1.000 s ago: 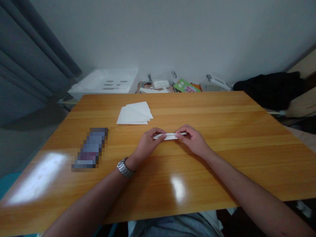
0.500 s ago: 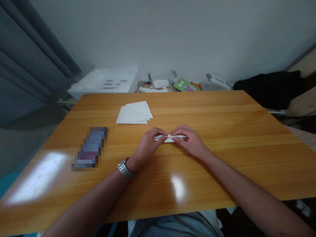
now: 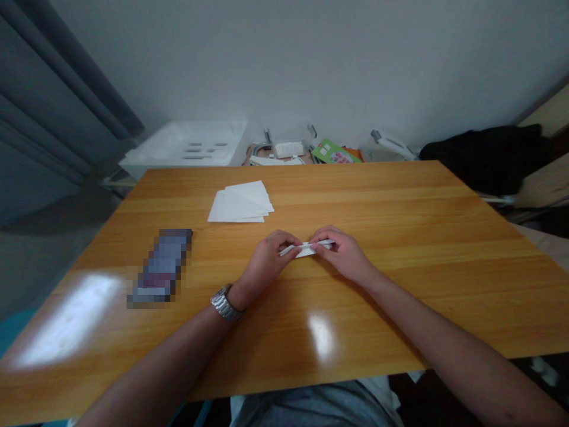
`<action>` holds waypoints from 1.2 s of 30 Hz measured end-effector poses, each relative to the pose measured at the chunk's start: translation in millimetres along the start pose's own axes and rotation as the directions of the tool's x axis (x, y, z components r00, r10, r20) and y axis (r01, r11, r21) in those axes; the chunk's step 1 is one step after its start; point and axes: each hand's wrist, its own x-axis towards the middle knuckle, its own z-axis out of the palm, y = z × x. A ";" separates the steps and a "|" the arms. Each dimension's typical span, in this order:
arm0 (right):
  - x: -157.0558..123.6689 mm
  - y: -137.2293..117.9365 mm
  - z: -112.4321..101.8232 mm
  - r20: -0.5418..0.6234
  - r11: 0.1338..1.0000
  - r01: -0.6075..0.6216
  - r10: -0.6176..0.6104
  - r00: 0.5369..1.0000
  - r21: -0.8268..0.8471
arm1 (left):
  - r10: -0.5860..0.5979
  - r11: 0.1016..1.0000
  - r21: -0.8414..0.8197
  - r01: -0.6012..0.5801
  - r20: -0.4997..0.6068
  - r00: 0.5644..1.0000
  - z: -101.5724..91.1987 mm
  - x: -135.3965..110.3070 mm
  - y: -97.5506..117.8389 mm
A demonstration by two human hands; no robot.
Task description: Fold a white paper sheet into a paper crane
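A narrow folded strip of white paper (image 3: pixel 306 249) lies near the middle of the wooden table (image 3: pixel 400 237). My left hand (image 3: pixel 265 263), with a metal watch on its wrist, pinches the strip's left end. My right hand (image 3: pixel 342 253) pinches its right end, fingers curled over the fold. Both hands rest low on the table top, close together, and the strip is slightly bent between them. Part of the paper is hidden under my fingers.
A small stack of white paper sheets (image 3: pixel 241 203) lies farther back, left of centre. A blurred flat dark object (image 3: pixel 161 265) lies at the left. Behind the table are a white tray (image 3: pixel 186 147), clutter along the wall and dark cloth (image 3: pixel 484 151) at the right.
My hands have drawn closer together along the strip. The strip, straight a second ago, is now creased and tilted in the middle.
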 end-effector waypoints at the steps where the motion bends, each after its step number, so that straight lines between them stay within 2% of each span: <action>1: -0.1 0.2 -0.3 0.004 1.000 0.002 -0.002 1.000 -0.008 | -0.014 1.000 -0.004 0.014 0.003 1.000 -0.3 -0.2 -0.1; 4: -0.4 1.0 -0.8 0.022 0.999 0.022 -0.022 1.000 -0.039 | -0.010 1.000 0.027 0.010 0.000 1.000 -2.0 -0.2 1.9; 8: -0.8 0.6 -1.8 0.047 0.991 0.070 -0.065 0.997 -0.113 | 0.058 0.994 0.097 -0.058 -0.005 0.998 -4.6 0.2 7.4; 11: -1.1 -1.2 -3.0 0.067 0.987 0.061 -0.052 0.996 -0.148 | 0.079 0.990 0.118 -0.081 0.016 0.997 -4.6 -0.5 9.2; 18: -1.3 0.3 -0.7 0.137 0.976 0.046 -0.017 0.990 -0.211 | 0.099 0.963 0.238 -0.129 0.132 0.986 -2.4 -2.0 0.2; 22: -1.1 4.4 0.5 0.146 0.964 0.064 -0.026 0.989 -0.257 | 0.114 0.941 0.302 -0.153 0.143 0.983 -4.6 -1.1 -4.4; 31: -2.6 3.7 -0.4 0.155 0.922 0.111 -0.056 0.986 -0.371 | 0.074 0.928 0.344 -0.145 0.211 0.975 -8.6 -0.5 -3.8; 36: -2.8 3.3 -7.1 0.226 0.898 0.161 -0.072 0.972 -0.408 | 0.071 0.875 0.451 -0.176 0.242 0.968 -10.2 1.5 1.7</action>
